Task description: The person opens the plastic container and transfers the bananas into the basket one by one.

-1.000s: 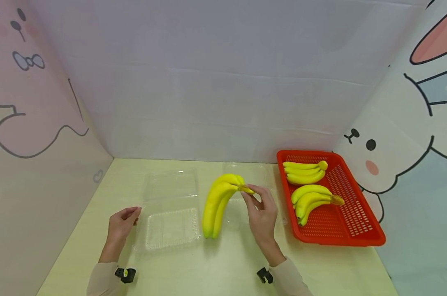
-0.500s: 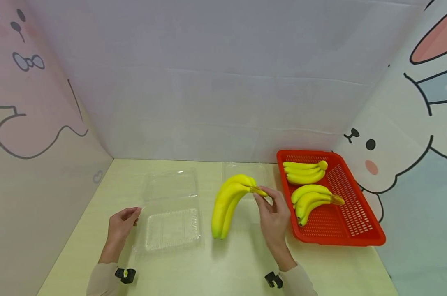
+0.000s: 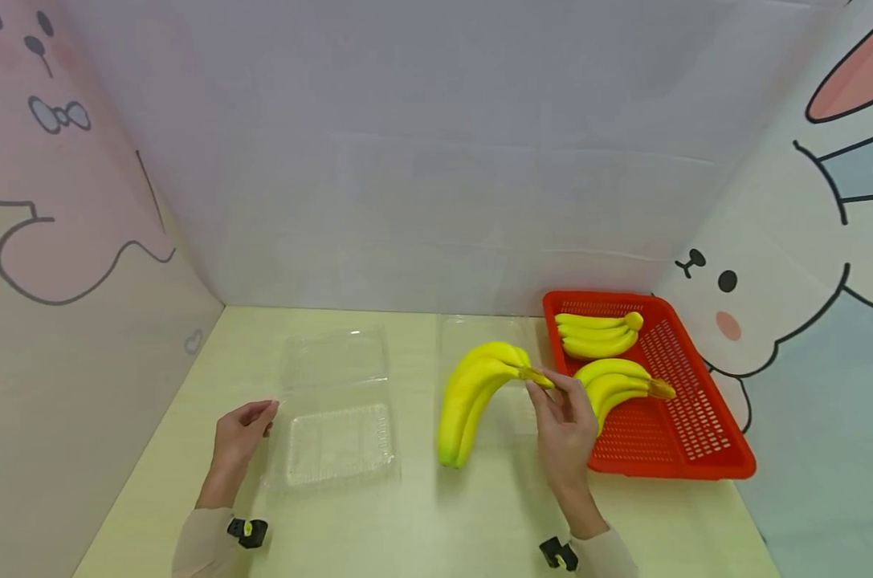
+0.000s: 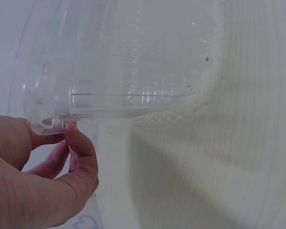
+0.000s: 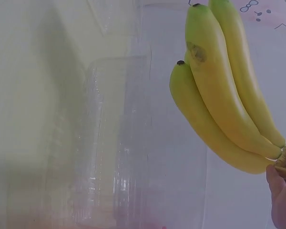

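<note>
My right hand (image 3: 568,429) pinches a bunch of bananas (image 3: 472,397) by its stem, holding it up off the table. In the right wrist view the bunch (image 5: 219,90) shows several fruits with greenish tips, one with a brown mark. Behind and below it lies an open clear plastic box (image 3: 454,333), partly hidden by the bananas. At the left my left hand (image 3: 239,437) pinches the edge of another open clear plastic box (image 3: 340,445); the left wrist view shows thumb and finger on the rim of this box (image 4: 133,62). Nothing lies in that left box.
A red plastic basket (image 3: 667,449) stands at the right, holding a back bunch of bananas (image 3: 598,335) and a front bunch (image 3: 613,381), partly covered by my right hand. Printed cloth walls (image 3: 436,201) enclose the table (image 3: 378,538) at the back and both sides.
My right hand has carried the banana bunch to the right, from beside the left box to over the right box. My left hand has stayed at the left box's edge.
</note>
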Tool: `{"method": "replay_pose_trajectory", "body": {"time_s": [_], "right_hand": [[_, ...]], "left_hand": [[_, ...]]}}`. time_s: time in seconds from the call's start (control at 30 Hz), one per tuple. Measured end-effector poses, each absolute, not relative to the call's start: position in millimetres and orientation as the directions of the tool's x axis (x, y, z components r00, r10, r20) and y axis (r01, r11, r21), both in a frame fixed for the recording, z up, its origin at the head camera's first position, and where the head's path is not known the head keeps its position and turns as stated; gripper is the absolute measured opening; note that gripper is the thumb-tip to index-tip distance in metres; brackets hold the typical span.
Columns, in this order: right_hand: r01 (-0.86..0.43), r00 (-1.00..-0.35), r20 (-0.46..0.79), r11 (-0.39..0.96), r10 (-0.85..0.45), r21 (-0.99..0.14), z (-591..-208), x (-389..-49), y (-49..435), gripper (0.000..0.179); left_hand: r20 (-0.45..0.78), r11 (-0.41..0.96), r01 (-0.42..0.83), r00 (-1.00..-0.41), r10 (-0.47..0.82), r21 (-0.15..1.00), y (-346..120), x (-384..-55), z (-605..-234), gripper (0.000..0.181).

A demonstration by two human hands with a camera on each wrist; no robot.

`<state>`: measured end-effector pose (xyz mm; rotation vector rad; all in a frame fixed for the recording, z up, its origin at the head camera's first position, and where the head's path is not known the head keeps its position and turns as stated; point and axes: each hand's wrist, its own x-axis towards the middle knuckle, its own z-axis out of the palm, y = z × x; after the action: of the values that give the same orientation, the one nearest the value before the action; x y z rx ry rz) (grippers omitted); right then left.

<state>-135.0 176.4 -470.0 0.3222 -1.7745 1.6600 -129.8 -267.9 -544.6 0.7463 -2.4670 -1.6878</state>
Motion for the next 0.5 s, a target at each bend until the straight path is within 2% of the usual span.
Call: {"method": "replay_pose_trajectory", "body": {"time_s": [0.17, 0.5], "right_hand": [[-0.596, -0.724, 0.625, 0.192, 0.293, -0.78, -471, -132, 190, 0.034], [-0.628, -0.709, 0.618, 0.094, 0.34, -0.773, -474, -128, 215, 0.03]], "left_hand": [[-0.197, 0.292, -0.34, -0.883, -0.425, 0.894, -267, -130, -542, 0.037], [-0.19, 0.295, -0.338, -0.881, -0.433, 0.894, -267, -129, -540, 0.037]]}}
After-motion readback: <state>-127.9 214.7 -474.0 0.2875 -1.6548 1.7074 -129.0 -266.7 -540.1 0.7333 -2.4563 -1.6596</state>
